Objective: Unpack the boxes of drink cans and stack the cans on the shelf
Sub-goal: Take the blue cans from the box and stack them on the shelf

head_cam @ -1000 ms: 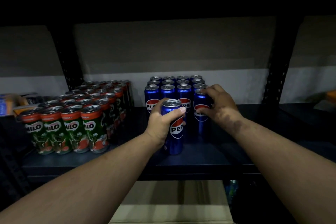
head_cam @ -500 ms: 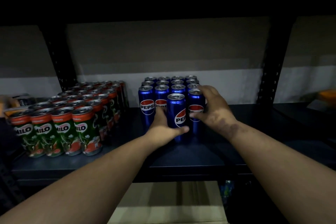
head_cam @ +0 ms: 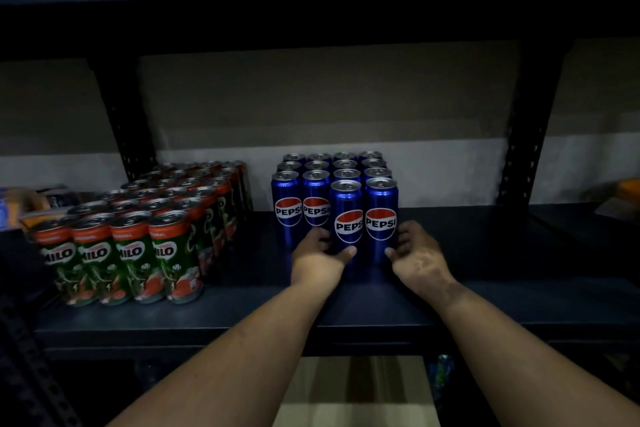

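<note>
While both hands (head_cam: 367, 255) grip them, two Pepsi cans (head_cam: 363, 218) stand upright, logos facing forward.

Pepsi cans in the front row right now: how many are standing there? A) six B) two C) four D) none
B: only two front Pepsi cans stand ahead of the full rows, on the right side of the Pepsi block, with the left hand gripping one and the right hand gripping the other on the shelf.

Cardboard box (head_cam: 356, 392) cut off below
</note>
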